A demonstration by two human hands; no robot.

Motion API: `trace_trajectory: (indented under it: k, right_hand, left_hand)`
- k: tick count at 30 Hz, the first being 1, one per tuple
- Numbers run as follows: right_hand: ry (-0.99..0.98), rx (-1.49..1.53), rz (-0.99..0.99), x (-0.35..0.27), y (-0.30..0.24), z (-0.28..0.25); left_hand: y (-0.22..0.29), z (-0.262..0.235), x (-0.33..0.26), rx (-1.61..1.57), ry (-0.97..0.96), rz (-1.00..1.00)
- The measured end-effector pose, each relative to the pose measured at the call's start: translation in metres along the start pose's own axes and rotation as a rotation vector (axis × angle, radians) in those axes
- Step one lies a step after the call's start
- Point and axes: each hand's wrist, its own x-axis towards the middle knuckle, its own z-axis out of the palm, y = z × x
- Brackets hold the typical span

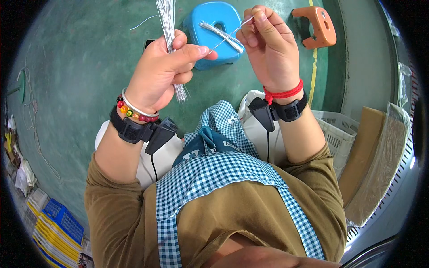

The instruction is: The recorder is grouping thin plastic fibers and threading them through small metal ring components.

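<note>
My left hand point(156, 69) is closed around a bundle of thin silvery wires point(166, 20), which sticks out above and below the fist. Its thumb and forefinger also pinch one end of a twisted silvery strand point(232, 33). The strand runs taut, slanting up to the right, and its other end is pinched between the thumb and forefinger of my right hand point(275, 49). Beyond the hands stands a blue plastic stool point(201, 14). A second, shorter bundle of silvery wires point(211, 28) lies across its top, behind the strand.
An orange stool point(325, 29) stands at the far right on the green floor. To my right are a white plastic crate point(334, 119) and a plastic-wrapped cardboard piece point(368, 152). Blue and yellow crates point(62, 219) are stacked at lower left. One loose wire point(144, 22) lies on the floor.
</note>
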Motion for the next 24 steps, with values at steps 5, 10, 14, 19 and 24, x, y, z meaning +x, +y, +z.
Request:
trace_trajectory:
  k: [5,10,14,19,24]
  right_hand:
    - [-0.019,-0.016,0.006,-0.001,0.0,0.001]
    - [-0.015,-0.036,0.001,0.0,0.0,-0.002]
    - [0.057,-0.038,0.031,0.001,-0.006,0.015]
    - [-0.564,0.177,-0.38,0.028,0.018,-0.008]
    - [-0.558,0.197,-0.405,0.036,0.025,-0.017]
  left_hand:
    - [-0.003,0.0,-0.002,0.015,0.002,0.021]
    - [0.0,-0.002,0.0,-0.029,-0.04,-0.033]
    - [-0.003,-0.004,0.001,-0.022,-0.035,-0.026]
    - [-0.006,-0.008,0.004,-0.057,-0.036,-0.049]
    - [-0.008,-0.004,0.005,-0.009,-0.068,0.008]
